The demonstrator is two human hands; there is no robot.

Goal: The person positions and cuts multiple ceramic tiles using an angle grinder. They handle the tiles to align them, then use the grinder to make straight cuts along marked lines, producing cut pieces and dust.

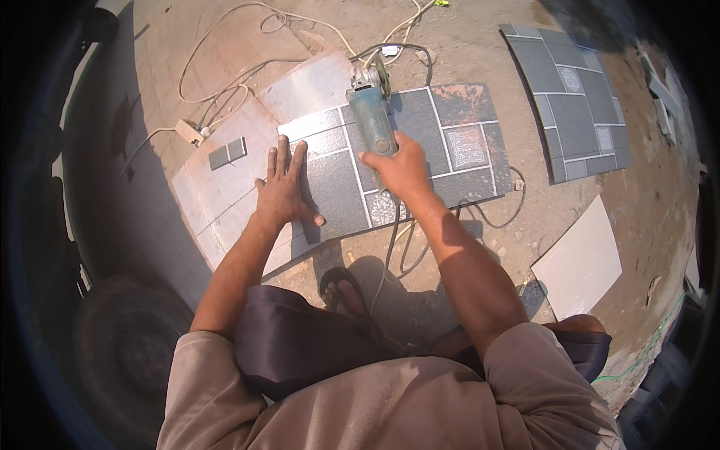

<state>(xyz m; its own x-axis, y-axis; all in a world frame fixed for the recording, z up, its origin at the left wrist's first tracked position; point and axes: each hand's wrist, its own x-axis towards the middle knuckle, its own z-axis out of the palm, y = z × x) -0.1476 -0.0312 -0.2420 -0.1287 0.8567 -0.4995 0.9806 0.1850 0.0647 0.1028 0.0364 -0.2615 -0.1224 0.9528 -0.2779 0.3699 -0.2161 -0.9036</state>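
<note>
My right hand (406,169) is wrapped round the rear of a teal angle grinder (368,116), whose disc (383,78) points away from me. The grinder lies over a large grey patterned tile (417,124) with white lines. On the left part of that tile my left hand (280,190) rests with its fingers spread. Beneath and beside it is a paler slab (225,201). A small cut piece of grey tile (227,153) lies on this slab, left of my left hand. Whether the disc touches the tile's far edge cannot be made out.
A beige cable (196,52) loops across the ground to a socket block (189,133) at the left. Another patterned tile (564,101) lies at the far right, a plain beige tile (581,259) nearer me. A black cord (392,244) runs by my sandalled foot (343,297). A wheel (129,352) stands at the lower left.
</note>
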